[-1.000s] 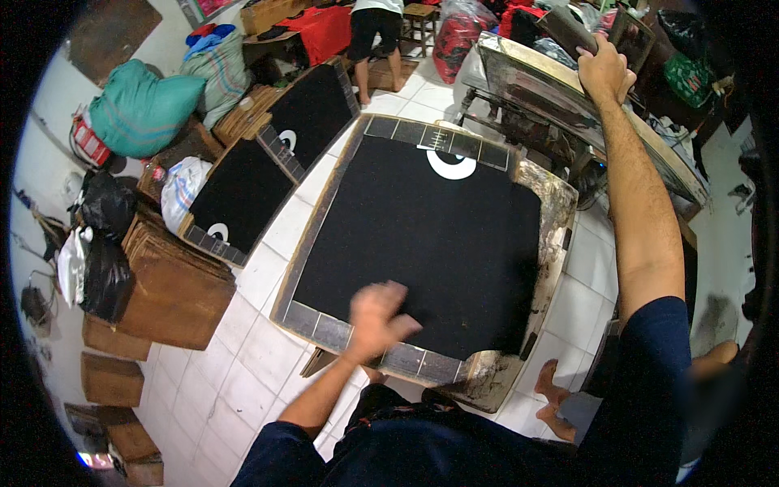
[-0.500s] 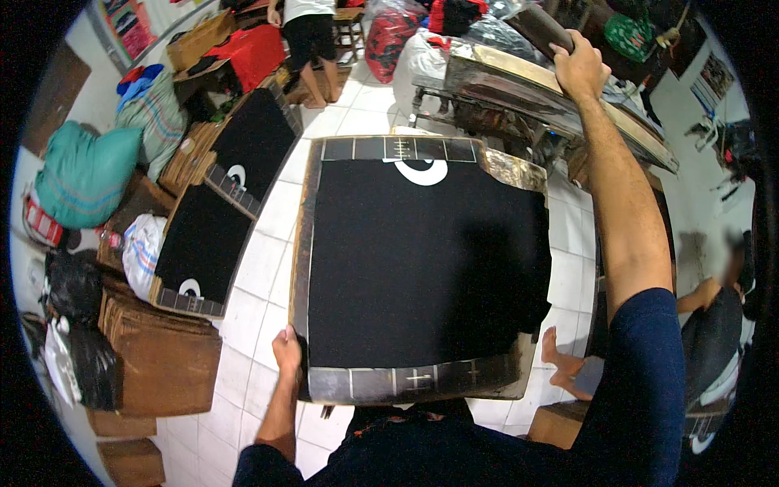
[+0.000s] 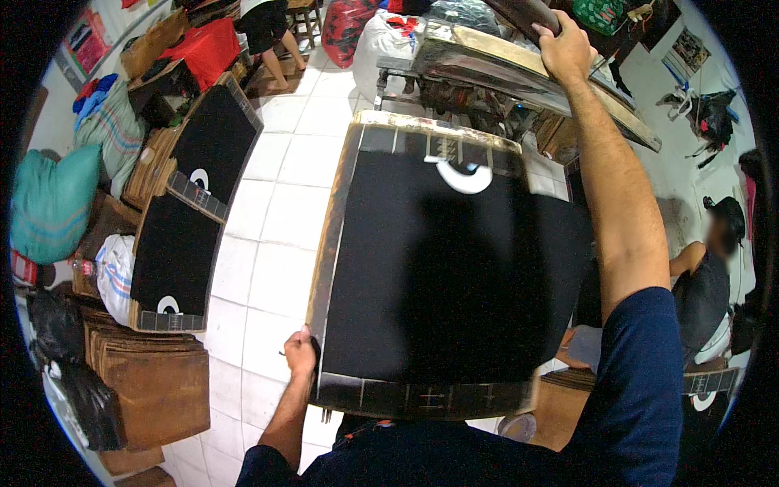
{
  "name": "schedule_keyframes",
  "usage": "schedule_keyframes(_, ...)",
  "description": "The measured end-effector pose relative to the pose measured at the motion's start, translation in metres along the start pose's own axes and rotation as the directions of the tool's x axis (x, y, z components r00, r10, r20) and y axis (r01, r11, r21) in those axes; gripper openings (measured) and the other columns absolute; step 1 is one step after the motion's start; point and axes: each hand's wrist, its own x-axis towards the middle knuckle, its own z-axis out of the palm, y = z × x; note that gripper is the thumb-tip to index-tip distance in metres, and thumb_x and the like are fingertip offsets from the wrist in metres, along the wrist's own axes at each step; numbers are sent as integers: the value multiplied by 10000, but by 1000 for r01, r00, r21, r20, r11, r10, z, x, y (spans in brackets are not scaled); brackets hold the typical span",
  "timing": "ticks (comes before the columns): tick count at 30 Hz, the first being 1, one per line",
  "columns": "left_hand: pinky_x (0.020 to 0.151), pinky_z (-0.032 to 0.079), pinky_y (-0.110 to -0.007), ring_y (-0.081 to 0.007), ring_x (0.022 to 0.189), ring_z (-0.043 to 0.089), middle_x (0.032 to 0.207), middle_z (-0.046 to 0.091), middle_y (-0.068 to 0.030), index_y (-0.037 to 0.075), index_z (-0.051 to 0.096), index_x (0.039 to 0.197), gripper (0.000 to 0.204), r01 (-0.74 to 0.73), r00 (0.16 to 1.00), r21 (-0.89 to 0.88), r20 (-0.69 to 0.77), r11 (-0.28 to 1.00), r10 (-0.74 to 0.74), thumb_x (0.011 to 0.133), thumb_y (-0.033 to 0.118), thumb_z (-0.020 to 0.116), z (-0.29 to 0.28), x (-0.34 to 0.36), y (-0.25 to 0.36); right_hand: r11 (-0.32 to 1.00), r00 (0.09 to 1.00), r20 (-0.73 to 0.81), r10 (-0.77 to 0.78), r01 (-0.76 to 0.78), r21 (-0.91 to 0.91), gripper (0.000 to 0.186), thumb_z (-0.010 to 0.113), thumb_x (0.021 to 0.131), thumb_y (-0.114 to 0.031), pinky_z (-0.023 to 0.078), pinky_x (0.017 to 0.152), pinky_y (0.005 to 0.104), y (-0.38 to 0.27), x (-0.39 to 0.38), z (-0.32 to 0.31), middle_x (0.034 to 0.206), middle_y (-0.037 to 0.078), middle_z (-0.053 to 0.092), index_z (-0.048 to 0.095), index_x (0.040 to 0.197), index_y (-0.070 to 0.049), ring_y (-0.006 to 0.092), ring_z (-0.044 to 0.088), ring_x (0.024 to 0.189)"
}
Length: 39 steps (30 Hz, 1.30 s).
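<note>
A flat wooden board (image 3: 324, 280) with dark gridded bands at its far and near ends lies level in front of me. Spread over it is a black fabric piece (image 3: 381, 268) with a white curved print (image 3: 468, 180) near the far end. My left hand (image 3: 300, 353) is closed on the board's left edge near its front corner. Up at the far right, my right hand (image 3: 568, 53) wraps round a dark brown bar (image 3: 523, 13) whose upper end leaves the picture. Below that hand runs a long pale-edged frame (image 3: 487, 61) on a bench.
Boards with black fabric (image 3: 174, 252) lean along the left, beside stacked brown boards (image 3: 150, 381) and a green sack (image 3: 55, 203). White floor tiles (image 3: 272, 268) run between. One person (image 3: 264, 36) stands at the back left; another (image 3: 706, 280) sits at the right.
The board sits further right in view and is turned slightly; a dark shadow covers more of the fabric. Surroundings have shifted left. Both hands keep their holds. The person at the back has stepped.
</note>
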Motion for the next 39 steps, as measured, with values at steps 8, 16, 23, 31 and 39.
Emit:
schedule_keyframes(8, 644, 519, -368, -185, 678, 597, 762, 662, -84, -6, 590, 975, 577, -265, 958, 633, 256, 728, 126, 683, 305, 979, -53, -11, 32, 995, 997, -11, 76, -75, 72, 342, 751, 863, -275, 423, 996, 496, -14, 7, -13, 1146, 111, 712, 691, 1177, -154, 347, 607, 1157)
schedule_keyframes(16, 628, 514, -433, -291, 629, 600, 703, 636, -144, -7, 526, 877, 639, -317, 942, 553, 281, 771, 186, 673, 396, 978, -28, -11, 55, 994, 995, 19, 98, -99, 46, 385, 739, 878, -292, 435, 998, 498, -19, 37, -13, 1192, 131, 718, 692, 1236, -158, 351, 622, 1175)
schedule_keyframes(23, 717, 543, -440, -334, 752, 685, 814, 684, -205, -49, 559, 999, 618, -243, 965, 605, 228, 758, 128, 717, 333, 955, -16, -12, 77, 988, 991, -17, 130, -128, 92, 400, 765, 861, -288, 486, 1001, 501, -22, 62, -13, 1180, 154, 726, 700, 1238, -173, 370, 646, 1171)
schedule_keyframes(31, 745, 551, -435, -337, 796, 692, 864, 688, -209, -31, 514, 1075, 642, -301, 951, 581, 235, 756, 198, 729, 291, 949, -9, -9, 88, 990, 997, -54, 49, -42, 132, 415, 778, 839, -260, 516, 962, 480, -17, 83, -10, 1185, 176, 726, 710, 1237, -164, 372, 671, 1145)
schedule_keyframes(39, 658, 523, -408, -275, 684, 632, 766, 641, -125, 19, 505, 1073, 612, -294, 941, 519, 305, 802, 147, 740, 293, 940, -11, 0, 66, 992, 991, 72, 116, -120, 49, 398, 793, 839, -333, 473, 1009, 504, -13, 103, -7, 1178, 149, 740, 721, 1199, -180, 358, 672, 1167)
